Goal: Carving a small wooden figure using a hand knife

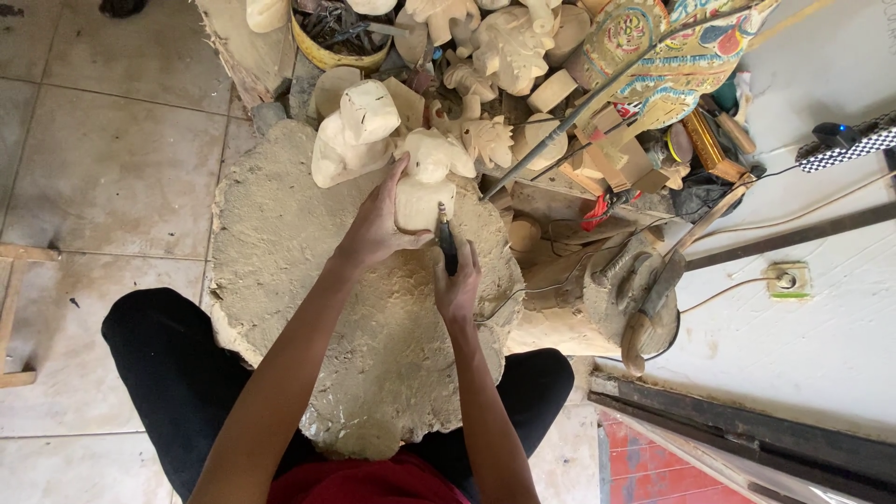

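My left hand [375, 227] grips a pale, unpainted wooden carving [426, 182] and steadies it on a rough, sawdust-covered wooden block [308, 243]. My right hand [456, 285] holds a slim black rotary carving tool [447, 241], its tip against the lower right of the carving. A thin cable runs from the tool off to the right. My legs in black trousers straddle the block.
Several more pale wooden figures [359, 126] crowd the far side of the block. A painted puppet-like figure [672, 56] lies at the upper right among tools and offcuts. A yellow-rimmed bucket [336, 42] of tools stands behind. A wall socket [786, 280] sits on the right.
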